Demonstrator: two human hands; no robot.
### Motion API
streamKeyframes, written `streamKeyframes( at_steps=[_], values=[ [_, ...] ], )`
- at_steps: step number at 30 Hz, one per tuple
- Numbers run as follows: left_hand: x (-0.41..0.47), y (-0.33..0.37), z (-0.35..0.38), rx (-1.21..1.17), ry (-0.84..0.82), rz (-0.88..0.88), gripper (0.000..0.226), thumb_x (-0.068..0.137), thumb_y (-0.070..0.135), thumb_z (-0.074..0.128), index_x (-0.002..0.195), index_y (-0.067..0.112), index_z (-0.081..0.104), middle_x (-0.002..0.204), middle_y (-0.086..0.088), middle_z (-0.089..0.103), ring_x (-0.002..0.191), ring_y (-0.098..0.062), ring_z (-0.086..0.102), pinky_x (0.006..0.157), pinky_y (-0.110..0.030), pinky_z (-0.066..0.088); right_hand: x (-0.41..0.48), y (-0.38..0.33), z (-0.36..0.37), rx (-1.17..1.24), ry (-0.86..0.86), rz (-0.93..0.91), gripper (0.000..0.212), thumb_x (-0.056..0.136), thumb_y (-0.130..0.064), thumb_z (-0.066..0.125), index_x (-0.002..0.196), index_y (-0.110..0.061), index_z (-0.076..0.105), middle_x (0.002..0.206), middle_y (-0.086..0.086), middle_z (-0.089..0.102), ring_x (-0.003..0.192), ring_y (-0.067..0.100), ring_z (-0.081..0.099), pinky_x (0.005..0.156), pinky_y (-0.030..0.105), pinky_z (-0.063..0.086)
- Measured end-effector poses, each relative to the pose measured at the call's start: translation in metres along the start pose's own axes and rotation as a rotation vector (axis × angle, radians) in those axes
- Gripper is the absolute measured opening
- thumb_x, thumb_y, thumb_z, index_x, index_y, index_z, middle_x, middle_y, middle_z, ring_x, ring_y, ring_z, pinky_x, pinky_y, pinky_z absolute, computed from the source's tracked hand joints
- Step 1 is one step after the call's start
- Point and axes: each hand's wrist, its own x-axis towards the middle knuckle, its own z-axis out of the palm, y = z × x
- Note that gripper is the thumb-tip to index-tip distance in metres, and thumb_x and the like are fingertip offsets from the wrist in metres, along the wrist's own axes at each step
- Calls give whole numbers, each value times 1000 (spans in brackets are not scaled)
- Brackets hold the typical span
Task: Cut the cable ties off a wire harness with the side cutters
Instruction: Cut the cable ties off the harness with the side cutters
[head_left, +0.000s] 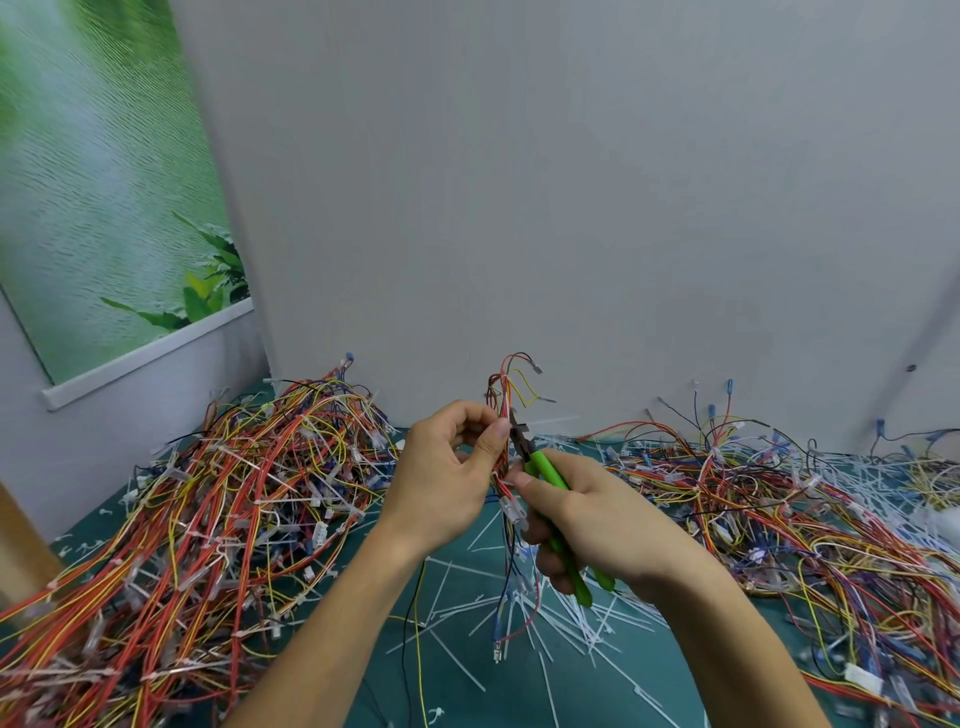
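The left hand (447, 467) and the right hand (592, 519) are raised above the tabletop (457, 675). The left fingers (491, 441) (thumb against curled fingertips) pinch the wire harness (505, 395), a thin bundle of red, yellow and orange wires held upright. Its free ends fan out above these fingers, and its lower part hangs below them, with a clear connector just beside the right thumb. The right fingers (550, 569) are curled round the green handles of the side cutters (543, 467), with the thumb lying along the upper handle. The cutters' dark head sits against the harness, just right of the left thumb tip — whether the blades are parted cannot be told. Below both sets of fingers, loose cable ties (571, 623) lie scattered as white strips. Left of the left fingers lies a large heap of harnesses (234, 493); right of the right fingers lies a second heap (779, 514).
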Motion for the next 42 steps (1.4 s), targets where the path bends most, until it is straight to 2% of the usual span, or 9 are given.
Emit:
streamKeyframes(
  at_steps=[2,5,10,12,18,22,27,34,42],
  values=[
    [0,0,0,12,4,3,4,94,35,67,91,33,66,89,12,71,84,-7,68,75,-18,55,-1,0,0,6,-4,8,25,109,-28,49,100,-5,47,64,0,52,48,19,53,44,30,47],
    [0,-1,0,20,0,0,5,95,32,67,91,33,66,89,12,71,84,-6,68,74,-17,55,-3,-2,-1,21,-26,14,22,109,-28,49,99,-9,47,64,0,53,48,21,54,46,31,48],
    [0,-1,1,-10,20,-14,6,95,33,68,89,34,67,87,12,71,82,-7,68,75,-19,55,-6,-8,1,-10,-45,13,25,107,-32,52,101,-8,48,75,6,58,58,26,61,59,45,56],
    [0,-2,1,-7,24,-12,7,95,32,68,89,35,67,87,13,71,83,-7,67,75,-18,54,-6,-9,2,-31,-46,11,27,107,-34,52,102,-8,48,78,7,58,60,24,63,62,44,58],
    [1,-1,2,-25,48,-17,11,95,26,69,88,34,67,86,14,72,81,-6,68,75,-18,54,-3,-3,4,-53,16,-36,24,109,-28,49,98,-7,47,65,0,53,51,25,54,48,36,48],
    [1,-1,2,-28,45,-10,9,96,24,69,90,30,67,86,14,72,79,-3,67,74,-16,53,0,-1,5,-39,31,-37,27,110,-26,47,105,0,44,62,1,49,47,23,50,42,30,46],
    [1,-1,1,-22,47,-13,7,96,26,69,90,31,67,88,13,72,82,-5,67,74,-17,54,-1,-4,6,-5,20,-32,22,109,-27,48,95,-9,46,64,2,54,49,23,54,48,36,49],
    [1,-4,1,-21,51,-26,7,95,29,70,90,34,68,88,15,72,82,-3,68,73,-15,53,-4,-7,6,-39,-6,3,25,108,-31,51,99,-8,48,72,6,58,57,24,62,56,39,57],
    [2,-1,3,-38,59,-23,8,95,24,69,90,29,68,85,16,73,78,1,67,72,-12,51,2,-1,4,-78,58,-51,26,108,-29,51,102,-3,49,66,5,52,50,25,50,44,32,48]
  ],
)
